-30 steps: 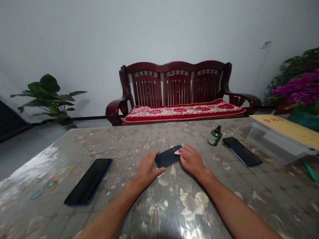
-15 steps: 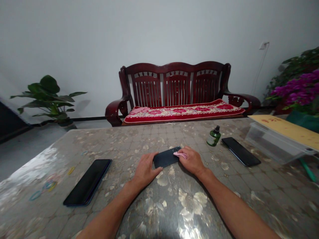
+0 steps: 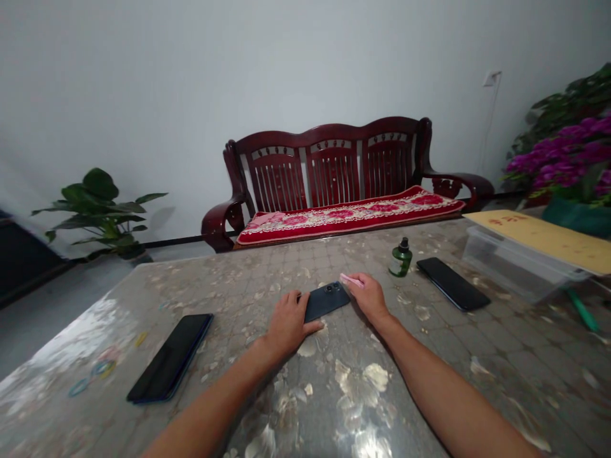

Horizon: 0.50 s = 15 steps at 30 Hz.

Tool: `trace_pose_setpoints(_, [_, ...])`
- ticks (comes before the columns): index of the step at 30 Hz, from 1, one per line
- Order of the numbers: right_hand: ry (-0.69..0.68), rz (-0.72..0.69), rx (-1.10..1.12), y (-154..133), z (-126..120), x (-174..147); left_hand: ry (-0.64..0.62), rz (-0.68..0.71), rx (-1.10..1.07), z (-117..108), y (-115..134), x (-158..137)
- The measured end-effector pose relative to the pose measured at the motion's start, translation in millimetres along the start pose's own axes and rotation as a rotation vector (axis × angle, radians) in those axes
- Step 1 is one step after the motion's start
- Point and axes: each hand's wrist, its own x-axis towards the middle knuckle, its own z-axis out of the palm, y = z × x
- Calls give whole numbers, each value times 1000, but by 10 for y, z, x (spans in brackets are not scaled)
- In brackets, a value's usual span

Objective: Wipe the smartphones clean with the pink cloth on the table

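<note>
Currently, left hand [image 3: 287, 324] clasps dark-blue rectangular phone [image 3: 324, 304].
Left fingers straddle one end; right hand [image 3: 369, 298] pinches folded pink cloth [image 3: 352, 280] just beside it.

The bench [image 3: 305, 388] is smooth and glossy. The back-up phone [image 3: 324, 303] looks smooth, faintly shiny; the pink cloth [image 3: 353, 280] looks matt. Toward the bench's right edge, a clear, smooth plastic box [image 3: 518, 270] carries matt yellow card [image 3: 539, 238]. Past the far edge, the settee [image 3: 331, 137] is glossy wood.
</note>
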Motion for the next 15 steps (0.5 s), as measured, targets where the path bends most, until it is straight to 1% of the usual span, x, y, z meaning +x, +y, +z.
trace_pose_setpoints(3, [2,3,45,27,4,14,-32,-6,53,9,27,39])
trace_pose_setpoints(9, [-1,60,213,33,3,41,-75,61,82,24,-20,123])
trace_pose_setpoints(12, [-2,82,309,-2,-10,50,-124,72,68,-37,-84,161])
trace_pose_setpoints(15, [-12,84,319,-14,-5,57,-161,69,60,-127,-146,187])
